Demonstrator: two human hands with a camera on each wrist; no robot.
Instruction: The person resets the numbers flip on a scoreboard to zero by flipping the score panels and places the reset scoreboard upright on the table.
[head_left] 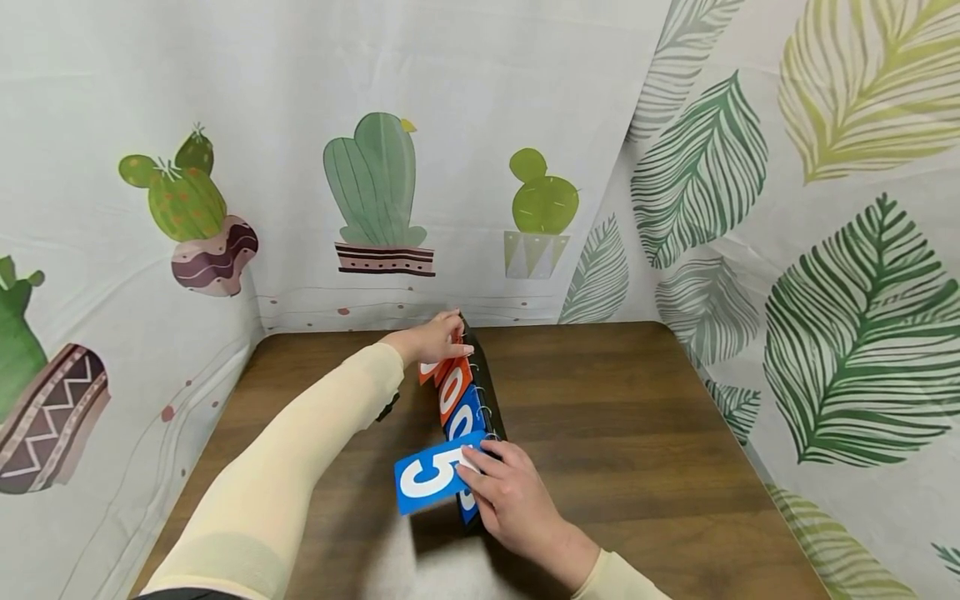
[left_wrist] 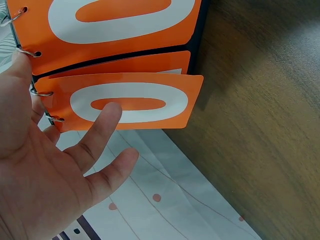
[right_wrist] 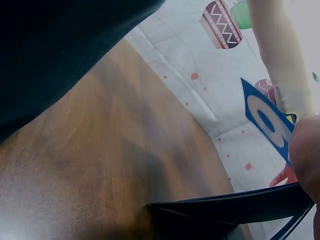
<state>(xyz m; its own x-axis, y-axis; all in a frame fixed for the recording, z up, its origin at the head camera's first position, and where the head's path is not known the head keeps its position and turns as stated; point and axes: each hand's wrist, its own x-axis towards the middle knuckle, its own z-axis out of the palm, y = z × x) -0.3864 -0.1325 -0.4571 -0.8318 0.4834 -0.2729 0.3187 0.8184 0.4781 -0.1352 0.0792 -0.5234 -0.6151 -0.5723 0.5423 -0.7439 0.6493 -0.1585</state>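
Observation:
A flip scoreboard with a black stand (right_wrist: 220,206) and metal rings stands on the table, its cards facing left. My left hand (head_left: 435,337) grips the top edge at its far end. In the left wrist view its thumb and some fingers are at the rings, and another finger overlaps an orange 0 card (left_wrist: 177,107). At the near end my right hand (head_left: 521,504) pinches a blue card (head_left: 408,492) by its ring-side edge. That card is lifted and shows a white 5; the right wrist view shows a white 6 or 9 on blue. Other blue cards hang behind it.
The brown wooden table (head_left: 615,433) has rounded far corners. Behind it hangs a white cloth (head_left: 465,100) printed with potted cacti, and a leaf-printed cloth (head_left: 825,250) hangs on the right side.

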